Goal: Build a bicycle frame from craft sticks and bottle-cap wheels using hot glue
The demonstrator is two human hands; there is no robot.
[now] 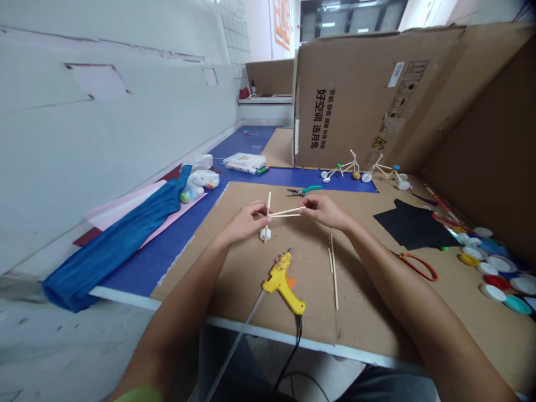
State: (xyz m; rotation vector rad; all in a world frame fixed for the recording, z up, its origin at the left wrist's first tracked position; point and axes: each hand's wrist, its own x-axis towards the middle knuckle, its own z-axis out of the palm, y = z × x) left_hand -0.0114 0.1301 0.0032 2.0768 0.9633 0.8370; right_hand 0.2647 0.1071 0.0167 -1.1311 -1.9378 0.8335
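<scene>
My left hand [247, 223] pinches a frame of thin wooden sticks [288, 212], near where an upright stick meets two level ones. At the upright stick's lower end is a white bottle cap [265, 234]. My right hand [322, 211] closes its fingertips on the far right end of the level sticks. A yellow hot glue gun [281, 279] lies below the hands, nozzle up, with a clear glue stick out of its back. Two or more loose sticks [334, 273] lie right of it. Pliers with teal handles [305, 191] rest just beyond my right hand.
Finished-looking stick models with cap wheels [355, 174] stand at the back by a large cardboard box [355, 100]. Orange-handled scissors [419, 266], black sheet [414, 224] and several bottle caps [496, 279] lie right. Blue cloth [121, 245] and plastic bags [201, 181] lie left.
</scene>
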